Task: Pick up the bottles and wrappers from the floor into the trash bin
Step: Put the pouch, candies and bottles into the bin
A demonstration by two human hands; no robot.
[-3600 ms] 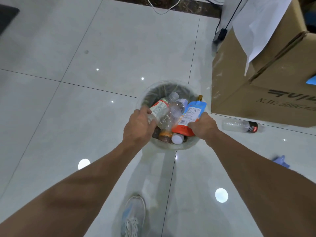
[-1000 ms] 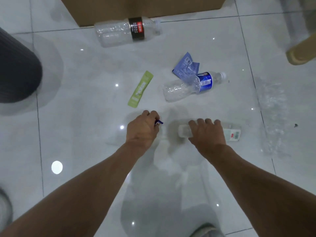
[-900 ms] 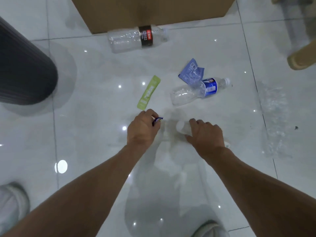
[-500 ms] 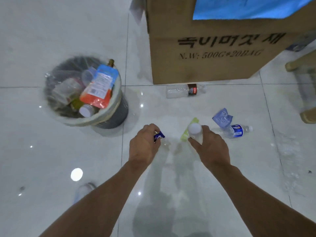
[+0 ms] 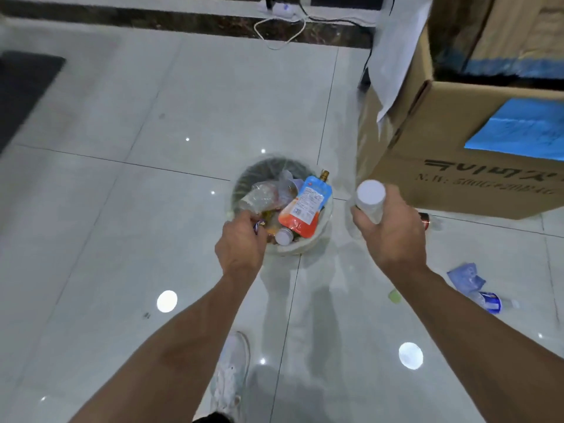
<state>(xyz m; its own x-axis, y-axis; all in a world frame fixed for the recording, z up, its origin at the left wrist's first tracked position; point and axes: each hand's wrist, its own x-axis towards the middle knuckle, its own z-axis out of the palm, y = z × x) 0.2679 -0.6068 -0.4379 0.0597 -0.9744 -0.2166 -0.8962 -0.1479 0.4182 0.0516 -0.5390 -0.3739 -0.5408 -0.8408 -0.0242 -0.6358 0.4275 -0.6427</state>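
Observation:
The round trash bin [image 5: 308, 246], lined with a clear bag, stands on the floor at centre, holding several bottles and an orange and blue pouch [image 5: 305, 206]. My left hand [image 5: 241, 244] hovers over the bin's near left rim and pinches a small dark blue wrapper [image 5: 258, 225]. My right hand [image 5: 392, 232] is to the right of the bin, level with its rim, gripping a clear bottle with a white cap [image 5: 370, 201] upright. On the floor at right lie a blue wrapper [image 5: 465, 277], a blue-labelled bottle [image 5: 489, 302] and a sliver of a green wrapper [image 5: 394, 296].
A big cardboard box [image 5: 476, 166] stands right of the bin, a red-capped bottle [image 5: 427, 221] lying at its base behind my right hand. A dark mat [image 5: 21, 87] lies far left, cables [image 5: 283, 29] run along the back wall. My white shoe [image 5: 230, 377] is below.
I have risen and turned from the litter to the bin. My left hand carried the small wrapper over the bin's rim; my right hand lifted the white-capped bottle off the floor to beside the bin.

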